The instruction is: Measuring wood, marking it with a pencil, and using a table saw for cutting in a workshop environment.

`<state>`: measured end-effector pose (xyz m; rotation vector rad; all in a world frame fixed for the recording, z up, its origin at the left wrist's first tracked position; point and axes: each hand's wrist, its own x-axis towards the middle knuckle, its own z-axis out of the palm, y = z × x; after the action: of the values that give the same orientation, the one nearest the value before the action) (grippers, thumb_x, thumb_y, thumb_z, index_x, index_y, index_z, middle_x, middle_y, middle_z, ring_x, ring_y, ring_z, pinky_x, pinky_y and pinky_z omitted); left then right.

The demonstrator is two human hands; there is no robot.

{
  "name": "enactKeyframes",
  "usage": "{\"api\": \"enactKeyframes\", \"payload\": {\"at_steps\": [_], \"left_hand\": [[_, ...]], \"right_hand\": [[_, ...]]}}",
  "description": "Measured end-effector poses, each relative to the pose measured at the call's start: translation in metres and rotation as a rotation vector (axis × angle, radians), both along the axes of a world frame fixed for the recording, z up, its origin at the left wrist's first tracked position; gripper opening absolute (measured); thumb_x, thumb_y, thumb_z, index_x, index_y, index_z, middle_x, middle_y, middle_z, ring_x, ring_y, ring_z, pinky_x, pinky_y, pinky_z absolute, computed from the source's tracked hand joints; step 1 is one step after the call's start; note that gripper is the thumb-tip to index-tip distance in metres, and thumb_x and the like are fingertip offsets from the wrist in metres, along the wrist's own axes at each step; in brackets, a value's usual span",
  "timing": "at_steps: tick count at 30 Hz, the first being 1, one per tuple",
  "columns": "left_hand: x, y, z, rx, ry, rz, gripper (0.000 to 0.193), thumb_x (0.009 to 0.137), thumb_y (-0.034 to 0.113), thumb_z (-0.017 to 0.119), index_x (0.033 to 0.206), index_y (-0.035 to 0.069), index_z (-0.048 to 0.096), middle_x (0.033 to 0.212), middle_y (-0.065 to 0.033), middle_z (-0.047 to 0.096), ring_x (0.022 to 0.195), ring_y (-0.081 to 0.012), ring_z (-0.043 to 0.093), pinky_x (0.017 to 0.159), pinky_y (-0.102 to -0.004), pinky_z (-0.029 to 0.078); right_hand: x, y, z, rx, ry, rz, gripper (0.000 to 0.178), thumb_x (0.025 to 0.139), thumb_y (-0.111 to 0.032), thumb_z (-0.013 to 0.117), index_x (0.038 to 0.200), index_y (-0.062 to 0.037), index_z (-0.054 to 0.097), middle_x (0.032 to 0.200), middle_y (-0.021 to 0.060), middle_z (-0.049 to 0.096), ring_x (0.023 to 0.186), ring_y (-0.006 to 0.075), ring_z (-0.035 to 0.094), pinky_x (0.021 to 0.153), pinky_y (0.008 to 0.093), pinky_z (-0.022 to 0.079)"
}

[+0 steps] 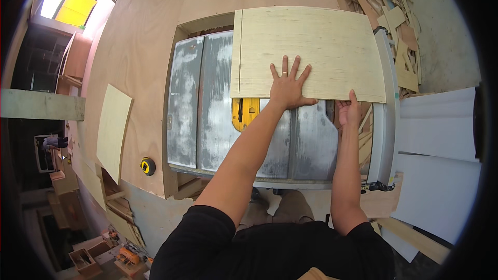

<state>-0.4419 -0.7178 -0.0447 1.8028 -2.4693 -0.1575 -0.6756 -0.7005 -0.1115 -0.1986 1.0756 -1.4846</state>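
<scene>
A pale, thin plywood board [311,36] lies across the grey metal top of a table saw [218,124]. A dark line runs along the board near its left end. My left hand [288,91] rests palm down on the board near its close edge, fingers spread, with a ring on one finger. At the close edge, toward the right corner, my right hand [348,110] pinches the board, thumb on top and the other fingers curled below. The saw's yellow insert plate [245,113] with a dark slot shows partly; the board covers its far part.
A metal fence [386,124] stands along the right side. Wood offcuts [402,36] are heaped beyond it, and white panels [438,124] lie at right. On the surrounding wooden table [140,57] are a loose plywood piece [113,129] and a tape measure [148,166].
</scene>
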Motion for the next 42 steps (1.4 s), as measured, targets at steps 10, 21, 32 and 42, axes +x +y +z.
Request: {"api": "enactKeyframes", "payload": {"at_steps": [10, 21, 32, 42], "left_hand": [[-0.005, -0.015, 0.015, 0.035, 0.057, 0.066, 0.095, 0.074, 0.071, 0.061, 0.151, 0.022, 0.034, 0.16, -0.0166, 0.017, 0.147, -0.0438, 0.008, 0.112, -0.0688, 0.009], [0.021, 0.186, 0.067, 0.607, 2.484, 0.667, 0.075, 0.086, 0.066, 0.059, 0.128, 0.006, 0.04, 0.123, -0.0147, 0.05, 0.116, -0.0308, 0.053, 0.096, -0.0438, 0.045], [0.272, 0.545, 0.108, -0.076, 2.678, 0.42, 0.075, 0.089, 0.055, 0.057, 0.143, 0.005, 0.039, 0.132, -0.0209, 0.056, 0.119, -0.0378, 0.056, 0.106, -0.0569, 0.037], [0.552, 0.732, 0.094, -0.795, 2.442, 0.636, 0.053, 0.095, 0.026, 0.049, 0.138, -0.002, 0.037, 0.131, -0.02, 0.055, 0.113, -0.0326, 0.061, 0.09, -0.0479, 0.057]], "right_hand": [[-0.003, -0.045, 0.007, -0.024, -0.242, 0.061, 0.038, 0.094, -0.022, 0.06, 0.124, -0.0015, 0.05, 0.119, 0.0142, 0.056, 0.111, 0.0285, 0.056, 0.095, 0.0471, 0.049], [0.02, 0.11, 0.129, -0.423, -0.053, 0.154, 0.047, 0.095, -0.016, 0.056, 0.136, 0.0044, 0.043, 0.137, 0.0188, 0.05, 0.125, 0.0287, 0.052, 0.104, 0.0461, 0.046], [0.217, 0.306, 0.159, -0.463, -0.262, 0.664, 0.046, 0.098, -0.017, 0.05, 0.14, 0.0004, 0.04, 0.139, 0.017, 0.051, 0.125, 0.0281, 0.053, 0.1, 0.0422, 0.051], [0.587, 0.422, 0.173, -0.435, -0.038, 1.194, 0.051, 0.102, -0.043, 0.044, 0.13, -0.0011, 0.051, 0.115, 0.0151, 0.065, 0.1, 0.0235, 0.066, 0.087, 0.0381, 0.054]]}}
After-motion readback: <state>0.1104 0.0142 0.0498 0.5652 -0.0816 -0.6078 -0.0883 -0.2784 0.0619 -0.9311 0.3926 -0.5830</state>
